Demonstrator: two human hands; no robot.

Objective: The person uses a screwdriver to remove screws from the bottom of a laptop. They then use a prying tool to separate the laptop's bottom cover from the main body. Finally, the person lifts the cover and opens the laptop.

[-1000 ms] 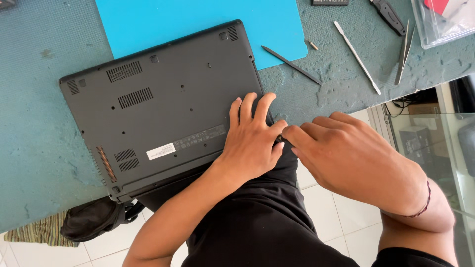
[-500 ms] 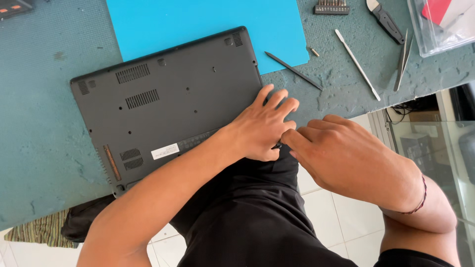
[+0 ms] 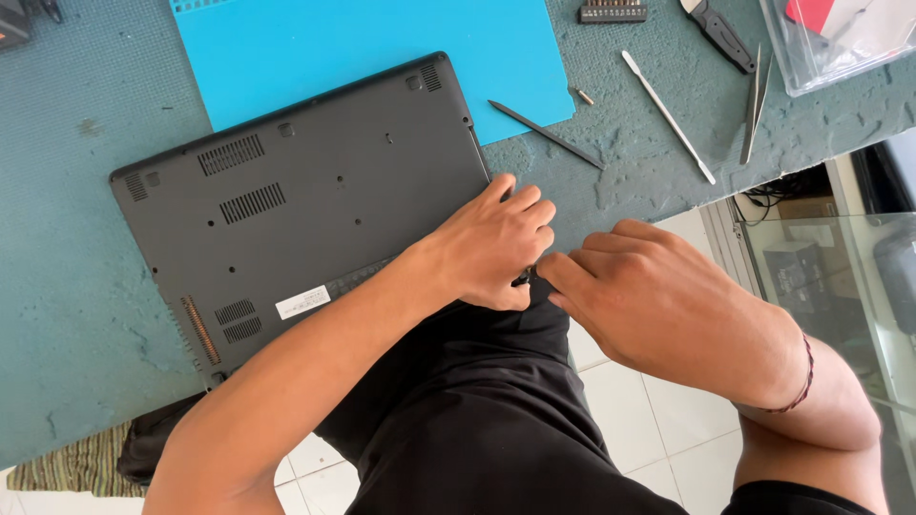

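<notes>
A dark grey laptop [image 3: 305, 215] lies bottom side up on the teal counter [image 3: 67, 315], its far edge overlapping a blue mat [image 3: 382, 48] and its near right corner hanging at the counter's edge above the person's lap. The left hand [image 3: 491, 243] rests palm down on that corner, fingers spread flat on the casing and thumb tucked under the edge; it presses rather than grips. The right hand [image 3: 658, 296] sits just beside it, off the counter, fingers curled in toward the same corner so that the fingertips meet the left hand's; whether they pinch the laptop's edge or some small thing cannot be told, as the contact point is hidden. A thin cord bracelet [image 3: 801, 377] circles the right wrist. Beyond the hands, on the counter, lie a dark pointed stylus [image 3: 544, 133], a slim metal spudger [image 3: 668, 116], tweezers [image 3: 754, 105], a black-handled tool [image 3: 720, 33], a strip of screwdriver bits [image 3: 613, 11] and a clear plastic box [image 3: 840, 38] at the far right.
</notes>
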